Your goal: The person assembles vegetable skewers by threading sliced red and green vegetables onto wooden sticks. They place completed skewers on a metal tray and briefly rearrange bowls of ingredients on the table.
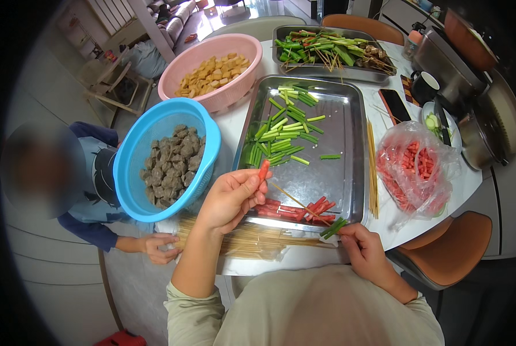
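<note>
My left hand [236, 194] pinches a short red food strip [264, 170] above the near part of a steel tray [357, 129]. My right hand [366, 251] grips green scallion pieces [333, 228] at the tray's near right corner. From these pieces a thin bamboo skewer [299, 202] slants up toward my left fingers; whether they touch its tip I cannot tell. In the tray lie cut scallion lengths [284, 134] and, along the near edge, more red strips [284, 212]. A bundle of bamboo skewers [249, 242] in clear plastic lies under my left forearm.
Left stand a blue colander [214, 134] of grey-brown balls and a pink basket [167, 82] of tan cubes. A person's hand [160, 248] touches the skewer bundle. Behind is a tray of skewered vegetables [327, 47]. Right are loose skewers [372, 173], a bag of red strips [418, 168] and a phone [394, 106].
</note>
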Demonstrator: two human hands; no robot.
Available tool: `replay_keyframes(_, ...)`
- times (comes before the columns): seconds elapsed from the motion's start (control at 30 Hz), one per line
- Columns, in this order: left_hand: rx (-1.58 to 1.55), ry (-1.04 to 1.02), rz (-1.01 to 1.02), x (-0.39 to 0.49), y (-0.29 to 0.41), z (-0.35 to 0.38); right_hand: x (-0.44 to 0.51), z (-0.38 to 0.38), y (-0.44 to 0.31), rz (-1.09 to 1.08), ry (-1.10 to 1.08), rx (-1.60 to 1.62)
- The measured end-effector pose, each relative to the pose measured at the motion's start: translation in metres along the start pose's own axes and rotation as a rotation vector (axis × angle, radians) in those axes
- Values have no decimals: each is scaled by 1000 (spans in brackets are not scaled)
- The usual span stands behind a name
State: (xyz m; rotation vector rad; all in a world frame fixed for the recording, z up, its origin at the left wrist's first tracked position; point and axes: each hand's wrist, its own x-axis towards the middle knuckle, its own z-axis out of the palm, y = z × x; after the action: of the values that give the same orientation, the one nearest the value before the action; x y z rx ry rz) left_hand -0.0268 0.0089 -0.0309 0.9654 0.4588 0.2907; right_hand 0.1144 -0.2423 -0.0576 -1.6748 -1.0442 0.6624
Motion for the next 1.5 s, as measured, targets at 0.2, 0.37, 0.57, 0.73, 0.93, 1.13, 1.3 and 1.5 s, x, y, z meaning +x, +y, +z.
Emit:
replay_keyframes(0.2, 11, 25, -28, -7, 4, 3, 1, -1, -5, -1, -39, -20)
replay_keyframes(0.37, 105, 96, 30, -10, 2, 5, 2, -3, -9, 21, -68, -22)
replay_keyframes(0.57, 198, 142, 104, -15, 2, 18, 1, -3, -10, 34, -97, -3)
replay_keyframes(0.73, 189, 134, 165, -18, 0, 20, 3, -3, -9, 32, -97, 0)
replay_keyframes(0.93, 144, 122, 244, -25, -6, 23, 8, 1, -6, -36, -59, 22)
replay_keyframes(1.13, 61, 299, 406, -16, -11, 32, 8, 5, -8, -52, -73, 32)
replay_keyframes(1.3, 34, 217, 377, -19, -15, 27, 3, 5, -6, -4, -74, 69)
replay_keyframes(1.5, -68, 176, 338, -24, -15, 30, 3, 6, -8, 5, -53, 97)
